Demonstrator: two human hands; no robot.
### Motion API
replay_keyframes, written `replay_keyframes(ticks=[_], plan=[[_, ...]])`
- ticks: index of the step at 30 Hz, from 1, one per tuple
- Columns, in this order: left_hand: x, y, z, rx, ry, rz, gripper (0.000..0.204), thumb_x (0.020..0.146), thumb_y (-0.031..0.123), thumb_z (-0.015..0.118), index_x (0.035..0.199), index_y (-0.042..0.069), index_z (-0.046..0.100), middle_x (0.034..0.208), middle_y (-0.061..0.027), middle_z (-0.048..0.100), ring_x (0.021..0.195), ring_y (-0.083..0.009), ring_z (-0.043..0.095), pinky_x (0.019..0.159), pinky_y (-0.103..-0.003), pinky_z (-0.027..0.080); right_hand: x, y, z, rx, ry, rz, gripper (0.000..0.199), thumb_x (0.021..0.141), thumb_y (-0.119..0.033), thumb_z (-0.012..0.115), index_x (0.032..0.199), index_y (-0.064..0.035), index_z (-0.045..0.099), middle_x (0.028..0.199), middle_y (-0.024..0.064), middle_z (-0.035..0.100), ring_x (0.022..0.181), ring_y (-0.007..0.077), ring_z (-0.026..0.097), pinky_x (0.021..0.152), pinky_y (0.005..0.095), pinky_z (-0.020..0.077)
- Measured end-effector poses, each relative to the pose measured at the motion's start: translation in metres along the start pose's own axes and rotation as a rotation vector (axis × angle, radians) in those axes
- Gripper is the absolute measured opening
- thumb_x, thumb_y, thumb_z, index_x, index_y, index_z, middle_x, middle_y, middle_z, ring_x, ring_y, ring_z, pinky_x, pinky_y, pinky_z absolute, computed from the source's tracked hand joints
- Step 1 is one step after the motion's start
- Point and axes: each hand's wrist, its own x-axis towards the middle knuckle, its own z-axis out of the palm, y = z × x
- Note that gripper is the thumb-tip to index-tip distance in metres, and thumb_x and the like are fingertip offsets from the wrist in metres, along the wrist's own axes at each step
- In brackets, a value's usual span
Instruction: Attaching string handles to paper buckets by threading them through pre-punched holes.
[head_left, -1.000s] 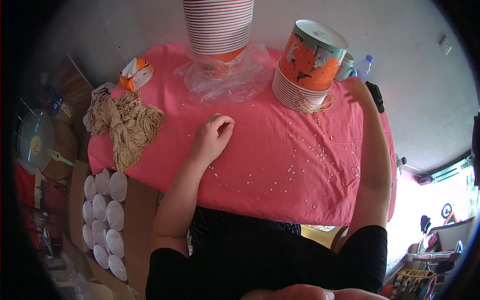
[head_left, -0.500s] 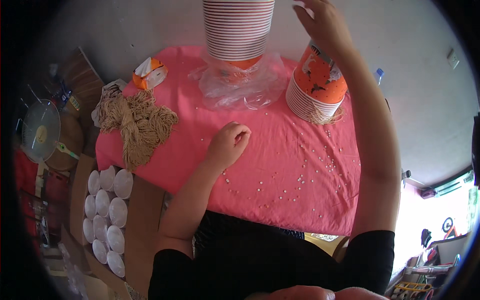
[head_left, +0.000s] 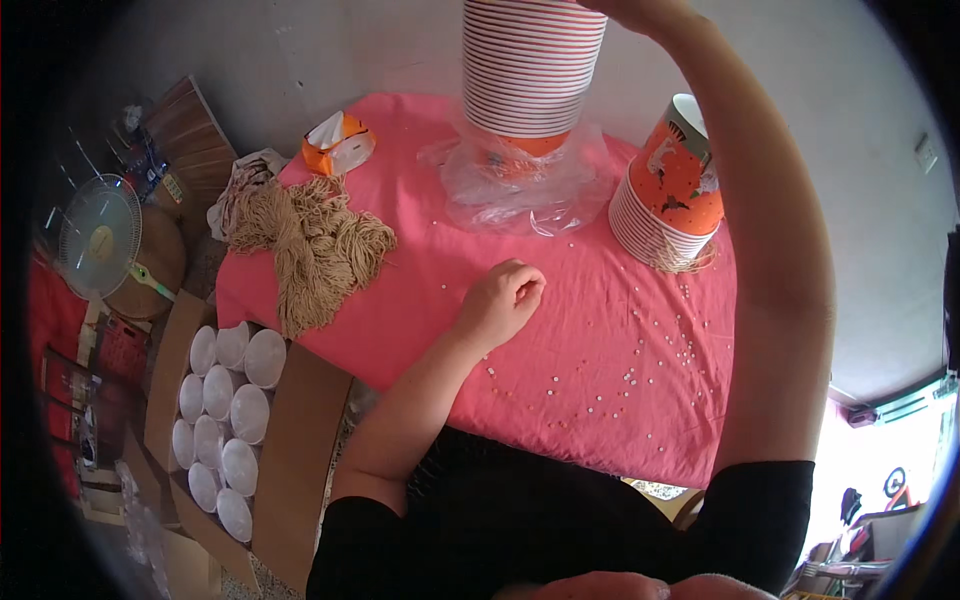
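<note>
My left hand [head_left: 503, 302] rests on the pink tablecloth [head_left: 400, 365] with its fingers curled in a loose fist, and nothing shows in it. Raised at the top edge, my right hand [head_left: 645, 14] is beside the upper right side of a tall stack of white-rimmed paper buckets [head_left: 535, 70]; its fingers are mostly cut off by the frame. Crumpled clear plastic [head_left: 525, 200] surrounds the foot of that stack. Right of it stands a shorter stack of orange printed paper buckets [head_left: 672, 195], upside down, with tan strands at its base, partly behind my right forearm.
Tan string [head_left: 310, 250] lies heaped at the table's left, near an orange and white packet [head_left: 338, 143]. Small pale beads [head_left: 628, 378] are scattered on the cloth. On the lower left, a cardboard box [head_left: 295, 450] holds several clear plastic cups [head_left: 250, 413]. A fan [head_left: 100, 235] stands far left.
My right hand has moved from above the shorter stack to the top of the tall stack. My left hand stays curled on the cloth. The whole view has shifted a little.
</note>
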Motion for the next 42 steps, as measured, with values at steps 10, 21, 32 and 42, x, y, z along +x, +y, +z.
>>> replay_keyframes(ticks=[10, 21, 32, 42], plan=[[0.001, -0.001, 0.008, -0.002, 0.079, 0.025, 0.005, 0.085, 0.009, 0.063, 0.082, 0.008, 0.060, 0.074, -0.0063, 0.058, 0.066, -0.0250, 0.061, 0.056, -0.038, 0.049, 0.009, 0.010, 0.010, -0.012, 0.097, -0.010, 0.014, 0.088, -0.016, 0.059, 0.087, -0.0032, 0.065, 0.090, 0.0167, 0.068, 0.087, 0.0367, 0.065, 0.074, 0.0449, 0.0516], [0.003, -0.003, 0.005, -0.039, 0.046, -0.004, 0.009, 0.086, 0.004, 0.065, 0.094, 0.003, 0.062, 0.085, -0.0086, 0.062, 0.074, -0.0208, 0.062, 0.066, -0.032, 0.050, 0.015, 0.033, -0.049, -0.014, 0.658, -0.083, 0.013, 0.093, -0.014, 0.058, 0.095, -0.0015, 0.060, 0.093, 0.0181, 0.064, 0.085, 0.0379, 0.064, 0.070, 0.0428, 0.0515], [0.012, -0.014, -0.026, -0.879, 0.432, -0.219, 0.050, 0.098, 0.035, 0.056, 0.134, 0.003, 0.045, 0.129, -0.0091, 0.051, 0.117, -0.0178, 0.051, 0.099, -0.034, 0.042, -0.171, -0.048, -0.081, 0.864, 0.390, 0.078, 0.018, 0.090, -0.003, 0.057, 0.106, 0.0036, 0.061, 0.100, 0.0031, 0.060, 0.085, 0.0105, 0.057, 0.077, 0.0235, 0.0459], [-0.003, 0.009, -0.031, -0.952, 0.039, -0.228, 0.129, 0.057, 0.045, 0.093, 0.151, 0.005, 0.014, 0.152, -0.0083, 0.025, 0.143, -0.0242, 0.023, 0.118, -0.043, 0.018, -0.228, -0.064, -0.024, 0.838, 0.203, 0.056, 0.023, 0.070, 0.007, 0.049, 0.088, 0.0004, 0.061, 0.099, 0.0115, 0.062, 0.092, 0.0228, 0.060, 0.084, 0.0314, 0.0462]])
